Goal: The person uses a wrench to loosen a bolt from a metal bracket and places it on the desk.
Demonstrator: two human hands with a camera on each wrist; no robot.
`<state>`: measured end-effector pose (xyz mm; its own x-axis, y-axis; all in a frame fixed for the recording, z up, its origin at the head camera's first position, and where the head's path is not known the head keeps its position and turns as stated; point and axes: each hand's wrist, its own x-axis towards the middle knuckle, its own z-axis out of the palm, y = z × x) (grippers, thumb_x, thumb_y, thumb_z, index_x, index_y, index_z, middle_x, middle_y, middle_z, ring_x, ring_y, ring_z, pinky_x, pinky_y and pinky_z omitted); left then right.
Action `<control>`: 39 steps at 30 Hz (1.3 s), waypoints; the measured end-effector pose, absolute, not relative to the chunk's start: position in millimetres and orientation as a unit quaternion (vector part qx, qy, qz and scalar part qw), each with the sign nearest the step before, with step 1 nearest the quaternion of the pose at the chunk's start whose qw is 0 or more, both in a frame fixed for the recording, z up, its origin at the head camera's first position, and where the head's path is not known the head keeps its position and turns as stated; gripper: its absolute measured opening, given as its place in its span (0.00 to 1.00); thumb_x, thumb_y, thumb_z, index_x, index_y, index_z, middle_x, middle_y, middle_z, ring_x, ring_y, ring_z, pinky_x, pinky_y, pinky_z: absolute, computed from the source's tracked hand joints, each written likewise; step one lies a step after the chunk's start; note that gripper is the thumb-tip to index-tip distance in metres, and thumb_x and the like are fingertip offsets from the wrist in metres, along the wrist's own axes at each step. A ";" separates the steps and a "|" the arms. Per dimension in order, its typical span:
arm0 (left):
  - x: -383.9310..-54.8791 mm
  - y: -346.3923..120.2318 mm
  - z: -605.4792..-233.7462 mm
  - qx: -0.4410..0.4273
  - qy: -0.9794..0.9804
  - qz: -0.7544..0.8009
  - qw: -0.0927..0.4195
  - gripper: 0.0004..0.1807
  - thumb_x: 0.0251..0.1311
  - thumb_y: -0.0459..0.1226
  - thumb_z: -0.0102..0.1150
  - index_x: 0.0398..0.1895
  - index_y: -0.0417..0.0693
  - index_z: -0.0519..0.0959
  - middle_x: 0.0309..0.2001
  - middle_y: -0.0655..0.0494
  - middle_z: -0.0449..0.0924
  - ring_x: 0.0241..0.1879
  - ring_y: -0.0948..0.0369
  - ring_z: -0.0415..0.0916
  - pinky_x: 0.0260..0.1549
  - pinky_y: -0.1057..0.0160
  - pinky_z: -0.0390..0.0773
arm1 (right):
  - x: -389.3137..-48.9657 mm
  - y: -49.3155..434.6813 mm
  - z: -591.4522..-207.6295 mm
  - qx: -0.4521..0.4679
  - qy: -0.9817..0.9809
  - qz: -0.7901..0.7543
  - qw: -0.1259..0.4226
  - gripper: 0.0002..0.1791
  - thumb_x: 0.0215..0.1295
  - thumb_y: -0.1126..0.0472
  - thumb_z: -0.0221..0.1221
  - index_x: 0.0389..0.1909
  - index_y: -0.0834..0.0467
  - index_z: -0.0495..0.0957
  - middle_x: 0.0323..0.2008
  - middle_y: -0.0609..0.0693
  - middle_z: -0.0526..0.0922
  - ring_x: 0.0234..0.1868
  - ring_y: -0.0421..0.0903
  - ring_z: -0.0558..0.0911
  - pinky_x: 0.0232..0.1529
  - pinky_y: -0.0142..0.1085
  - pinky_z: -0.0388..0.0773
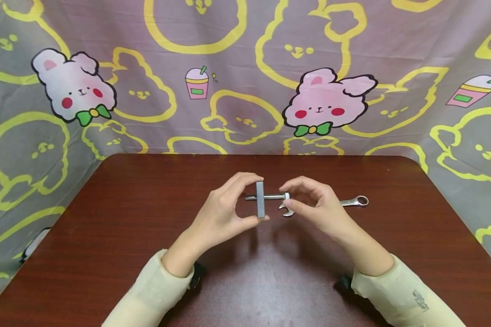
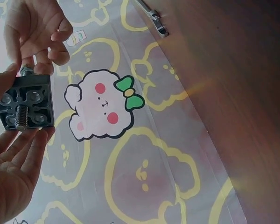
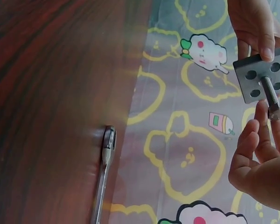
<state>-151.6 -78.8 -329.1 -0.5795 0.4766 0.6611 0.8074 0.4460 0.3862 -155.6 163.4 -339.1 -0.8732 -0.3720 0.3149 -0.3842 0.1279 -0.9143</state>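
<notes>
My left hand (image 1: 222, 211) holds a square grey plate (image 1: 260, 200) upright by its top and bottom edges, between fingers and thumb. A threaded bolt (image 1: 275, 197) runs level through the plate's centre, its end sticking out on the left side. The right wrist view shows the plate's flat face (image 3: 252, 70) with several round holes around the bolt. Its ribbed back (image 2: 32, 86) faces the left wrist camera. At the bolt's head (image 3: 276, 114), my right hand (image 1: 321, 206) pinches with thumb and fingertips.
A combination wrench (image 1: 355, 201) lies on the dark wooden table (image 1: 106, 254) behind my right hand, which hides its middle. A patterned curtain (image 1: 237, 68) hangs behind and beside the table.
</notes>
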 end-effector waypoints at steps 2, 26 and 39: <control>-151.3 -77.9 -329.1 -0.395 -0.817 -0.348 0.234 0.39 0.43 0.41 0.80 0.60 0.44 0.72 0.54 0.54 0.78 0.49 0.62 0.78 0.42 0.61 0.84 | -155.5 164.0 -338.8 0.240 -0.746 0.621 -0.006 0.09 0.68 0.68 0.59 0.47 0.60 0.80 0.35 0.45 0.85 0.34 0.43 0.84 0.36 0.32 0.82; -152.3 -78.2 -328.5 -0.390 -0.822 -0.342 0.234 0.39 0.43 0.41 0.80 0.60 0.43 0.72 0.54 0.54 0.78 0.49 0.62 0.78 0.41 0.65 0.83 | -153.9 158.3 -342.1 0.244 -0.743 0.622 0.033 0.11 0.61 0.74 0.62 0.44 0.66 0.79 0.38 0.39 0.83 0.34 0.39 0.80 0.30 0.30 0.80; -149.4 -78.9 -326.0 -0.402 -0.808 -0.357 0.241 0.39 0.42 0.40 0.80 0.60 0.43 0.72 0.54 0.53 0.78 0.50 0.61 0.78 0.43 0.64 0.83 | -155.6 165.5 -342.3 0.337 -0.763 0.535 0.132 0.15 0.56 0.74 0.67 0.45 0.61 0.81 0.36 0.47 0.84 0.25 0.38 0.77 0.24 0.29 0.75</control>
